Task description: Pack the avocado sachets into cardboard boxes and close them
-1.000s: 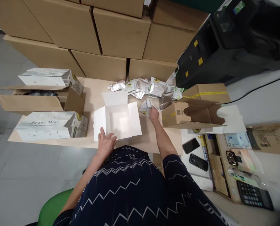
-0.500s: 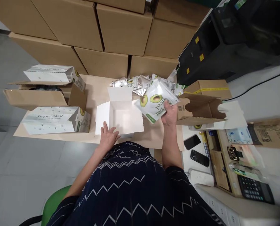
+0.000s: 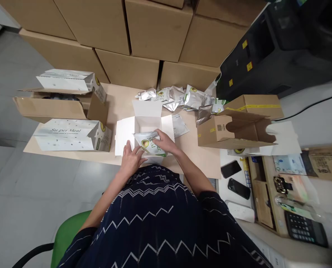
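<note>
An open white cardboard box (image 3: pixel 167 126) stands in front of me with its flaps folded outward. My right hand (image 3: pixel 166 143) grips a white Super Meal pouch (image 3: pixel 150 144) printed with avocados, holding it in the box's opening. Over the box's near left corner is my left hand (image 3: pixel 130 160), some fingers on the left flap and others inside by the pouch's edge. The pouch hides most of the box's inside. Another pale pouch (image 3: pixel 179 125) lies on the table just right of the box.
Silver and white pouches (image 3: pixel 195 98) are heaped behind the box. An open brown carton (image 3: pixel 238 130) stands at right, near two phones (image 3: pixel 239 188). Printed white boxes (image 3: pixel 67 136) flank a brown carton (image 3: pixel 51 108) at left. Large cartons (image 3: pixel 157 31) form a wall behind.
My right hand has carried the pouch leftward into the box's opening. My left hand stays at the box's near left corner. The view has shifted slightly.
</note>
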{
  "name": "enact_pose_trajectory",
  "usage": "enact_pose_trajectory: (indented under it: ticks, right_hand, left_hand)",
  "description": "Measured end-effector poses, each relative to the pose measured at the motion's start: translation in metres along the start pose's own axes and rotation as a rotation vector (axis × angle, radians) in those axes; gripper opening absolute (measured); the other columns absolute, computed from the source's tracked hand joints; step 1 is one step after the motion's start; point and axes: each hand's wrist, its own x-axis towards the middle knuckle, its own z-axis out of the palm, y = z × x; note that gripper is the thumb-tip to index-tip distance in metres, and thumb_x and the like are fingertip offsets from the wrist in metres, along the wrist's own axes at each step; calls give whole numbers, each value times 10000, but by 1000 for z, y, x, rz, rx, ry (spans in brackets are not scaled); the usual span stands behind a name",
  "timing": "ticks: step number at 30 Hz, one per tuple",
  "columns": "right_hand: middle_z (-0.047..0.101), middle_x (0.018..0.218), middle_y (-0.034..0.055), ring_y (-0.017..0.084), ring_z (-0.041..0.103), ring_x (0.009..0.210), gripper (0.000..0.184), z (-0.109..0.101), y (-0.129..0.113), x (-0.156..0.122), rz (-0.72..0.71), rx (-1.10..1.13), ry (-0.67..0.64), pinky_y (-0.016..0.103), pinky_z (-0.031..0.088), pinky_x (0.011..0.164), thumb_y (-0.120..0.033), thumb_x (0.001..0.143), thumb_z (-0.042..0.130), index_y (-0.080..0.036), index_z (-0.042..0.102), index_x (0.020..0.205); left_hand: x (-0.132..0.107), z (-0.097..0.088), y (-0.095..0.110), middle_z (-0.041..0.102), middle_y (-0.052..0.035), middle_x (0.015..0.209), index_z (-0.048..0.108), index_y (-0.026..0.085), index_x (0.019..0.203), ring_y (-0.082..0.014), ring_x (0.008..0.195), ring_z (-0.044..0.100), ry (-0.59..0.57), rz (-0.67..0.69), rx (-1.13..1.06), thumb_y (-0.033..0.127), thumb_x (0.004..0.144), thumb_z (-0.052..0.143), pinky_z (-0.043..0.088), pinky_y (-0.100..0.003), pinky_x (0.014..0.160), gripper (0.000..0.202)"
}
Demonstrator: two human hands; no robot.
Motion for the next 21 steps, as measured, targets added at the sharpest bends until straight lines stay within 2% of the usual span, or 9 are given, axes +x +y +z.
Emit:
enact_pose_trajectory:
  ticks: [3, 7, 9, 11, 13, 15, 17, 19, 21]
  right_hand:
    - [670, 1015, -2, 173, 618, 950, 347, 0, 5, 7, 22, 79, 9, 307, 484, 883, -195, 752, 557, -213, 592, 1096]
    - [660, 928, -14, 159, 619, 853, 290, 14, 19, 14, 69, 305, 192, 275, 494, 775, -285, 775, 572, -220, 589, 1057]
    - [648, 893, -17, 154, 607, 812, 270, 22, 25, 13, 114, 317, 198, 261, 475, 728, -268, 746, 575, -215, 581, 1011]
    - [626, 848, -24, 147, 584, 777, 213, 25, 27, 10, 139, 207, 106, 249, 442, 702, -231, 707, 568, -203, 575, 918]
    - [601, 821, -30, 141, 557, 768, 155, 23, 24, 7, 105, 43, -10, 240, 409, 695, -216, 697, 559, -194, 553, 850]
    - [579, 814, -31, 139, 531, 766, 121, 18, 19, 5, 62, -114, -86, 235, 381, 684, -241, 731, 558, -192, 525, 837]
    - [580, 827, -23, 144, 520, 764, 137, 14, 13, 4, 47, -262, -167, 237, 367, 673, -287, 779, 576, -192, 511, 854]
    - [610, 858, 1, 159, 534, 766, 161, 11, 9, 3, 54, -392, -258, 247, 374, 672, -326, 833, 580, -188, 518, 890]
    - [652, 902, 38, 182, 567, 781, 170, 12, 7, 2, 69, -489, -350, 263, 400, 683, -343, 891, 549, -181, 541, 939]
  left_hand:
    - [1, -4, 2, 633, -165, 1269, 688, 180, 1131, -489, 1433, 301, 37, -30, -4, 394, 854, 697, 368, -665, 1087, 351]
    - [5, -10, 0, 641, -173, 1192, 663, 174, 1115, -434, 1368, 416, 83, -49, -14, 436, 850, 695, 383, -619, 1088, 374]
    - [7, -13, -2, 643, -173, 1152, 649, 163, 1107, -417, 1327, 455, 87, -44, -20, 448, 839, 704, 409, -584, 1072, 395]
    - [9, -15, -3, 620, -202, 1175, 624, 133, 1149, -402, 1277, 496, 83, -56, -25, 459, 822, 722, 453, -541, 1029, 473]
    - [11, -17, -3, 555, -250, 1296, 564, 108, 1272, -403, 1282, 491, 80, -75, -20, 474, 804, 738, 453, -538, 1024, 619]
    - [13, -18, -2, 445, -266, 1455, 452, 127, 1423, -430, 1371, 404, 64, -80, 0, 488, 793, 747, 370, -595, 1093, 784]
    - [15, -19, 0, 352, -232, 1560, 327, 170, 1522, -452, 1459, 267, 27, -69, 20, 495, 795, 743, 228, -660, 1157, 898]
    - [17, -20, 1, 333, -203, 1590, 255, 184, 1560, -446, 1498, 180, -20, -53, 28, 489, 813, 725, 132, -681, 1180, 934]
    - [18, -20, 1, 365, -189, 1580, 258, 190, 1564, -433, 1511, 154, -65, -38, 29, 484, 830, 707, 93, -689, 1184, 910]
